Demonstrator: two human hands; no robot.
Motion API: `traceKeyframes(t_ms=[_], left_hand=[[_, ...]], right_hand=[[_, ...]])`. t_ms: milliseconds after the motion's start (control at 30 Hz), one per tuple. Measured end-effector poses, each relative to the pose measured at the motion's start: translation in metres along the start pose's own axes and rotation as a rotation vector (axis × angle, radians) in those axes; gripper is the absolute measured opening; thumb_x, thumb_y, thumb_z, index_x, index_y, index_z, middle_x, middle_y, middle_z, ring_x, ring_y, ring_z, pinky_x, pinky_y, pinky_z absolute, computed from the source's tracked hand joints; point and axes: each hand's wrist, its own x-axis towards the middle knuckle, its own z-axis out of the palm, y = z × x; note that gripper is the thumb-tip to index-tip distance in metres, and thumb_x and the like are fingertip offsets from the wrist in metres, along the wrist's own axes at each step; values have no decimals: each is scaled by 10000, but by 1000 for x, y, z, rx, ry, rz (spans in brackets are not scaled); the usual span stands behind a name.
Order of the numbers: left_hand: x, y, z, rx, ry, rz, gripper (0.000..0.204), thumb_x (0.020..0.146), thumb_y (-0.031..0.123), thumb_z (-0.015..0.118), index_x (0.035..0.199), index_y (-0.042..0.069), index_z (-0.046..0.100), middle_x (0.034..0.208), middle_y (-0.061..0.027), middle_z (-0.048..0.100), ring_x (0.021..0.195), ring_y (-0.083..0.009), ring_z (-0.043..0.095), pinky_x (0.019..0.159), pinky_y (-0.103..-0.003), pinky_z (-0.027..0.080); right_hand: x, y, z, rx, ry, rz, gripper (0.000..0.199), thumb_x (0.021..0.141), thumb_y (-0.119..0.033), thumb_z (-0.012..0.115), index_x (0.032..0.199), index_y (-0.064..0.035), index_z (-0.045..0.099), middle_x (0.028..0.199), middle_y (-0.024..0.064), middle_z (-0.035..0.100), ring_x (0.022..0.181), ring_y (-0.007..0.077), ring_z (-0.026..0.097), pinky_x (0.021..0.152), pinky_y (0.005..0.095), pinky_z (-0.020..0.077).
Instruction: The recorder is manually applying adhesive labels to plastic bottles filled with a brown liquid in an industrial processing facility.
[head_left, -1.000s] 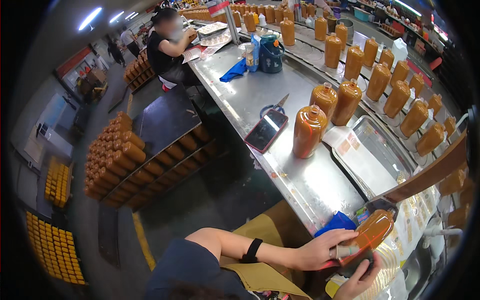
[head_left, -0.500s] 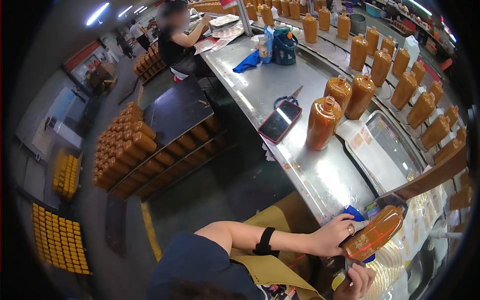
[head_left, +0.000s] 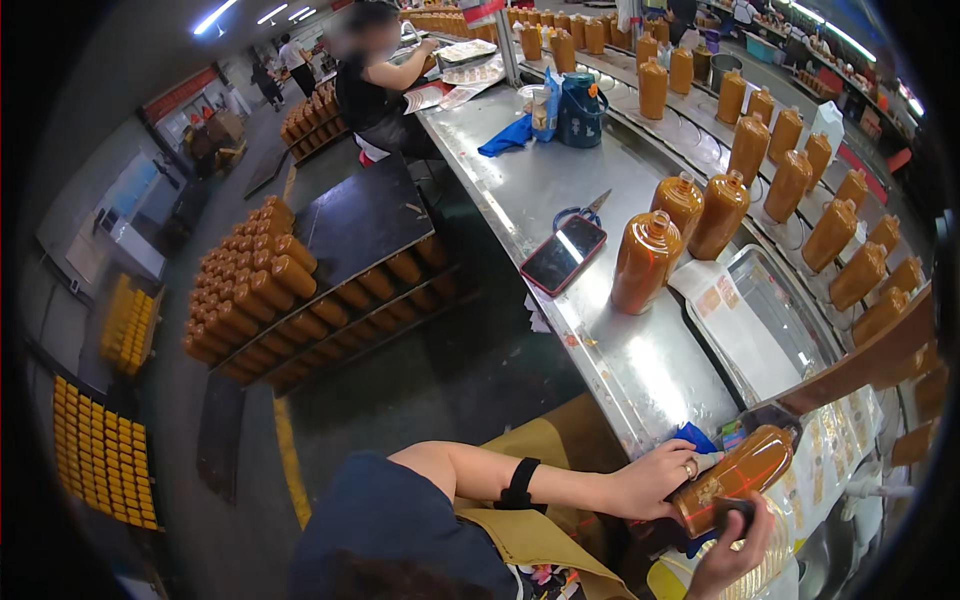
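A glossy amber-brown bottle (head_left: 742, 472) lies tilted in front of me, with red light lines crossing it. My left hand (head_left: 655, 482) grips it near its base, fingers closed against its side; a pale finger cover (head_left: 708, 460) shows on one finger. My right hand (head_left: 738, 550) pinches a small dark pad (head_left: 738, 512) against the lower side of the bottle. What the pad is made of I cannot make out. Beneath the bottle, a blue cloth (head_left: 693, 436) shows in part. Clear sheets with gold labels (head_left: 815, 455) lie just beyond the bottle.
Three brown bottles stand on the metal table (head_left: 650, 370), beside a phone (head_left: 563, 256), scissors (head_left: 585, 212) and a clear tray (head_left: 790, 300). A conveyor with several bottles (head_left: 790, 186) runs along the right. A loaded bottle rack (head_left: 250, 275) stands left; a co-worker (head_left: 375, 90) sits farther off.
My right hand has risen from below the bottle's base to its lower side, bringing the dark pad onto it. The left hand keeps its grip. The view has shifted slightly.
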Motion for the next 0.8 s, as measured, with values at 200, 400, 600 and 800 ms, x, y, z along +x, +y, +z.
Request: traceKeyframes(t_ms=[200, 400, 600, 800], left_hand=[[1, 2, -2, -30, -48, -72, 777, 766, 192, 845, 1425, -41, 504, 1491, -216, 522, 1306, -444, 510, 1178, -523, 360], [6, 20, -9, 55, 160, 159, 796, 744, 194, 878, 1425, -26, 530, 1555, -169, 476, 1268, -401, 527, 1115, -489, 419], [13, 26, -13, -212, 128, -101, 874, 770, 232, 891, 1501, 3, 472, 1428, -236, 541, 1322, -421, 513, 1148, -478, 395], [13, 15, -16, -12, 35, -131, 911, 680, 204, 943, 1462, -4, 526, 1374, -219, 605, 1294, -457, 528, 1118, -506, 423]], right_hand=[[17, -8, -6, -133, -111, -522, 136, 904, -175, 764, 1002, -83, 788, 928, 112, 756, 796, 343, 712, 753, 443, 566], [15, -16, 0, -258, 144, -137, 122, 875, 34, 740, 979, -22, 767, 866, 109, 751, 755, 302, 697, 703, 416, 548], [-13, 11, 8, 45, -27, -194, 204, 889, -38, 742, 1090, -18, 711, 894, 106, 719, 837, 302, 673, 832, 402, 495], [-1, 1, -4, -148, 39, -273, 216, 813, -23, 747, 1019, -84, 766, 978, 47, 756, 809, 257, 639, 780, 388, 482]])
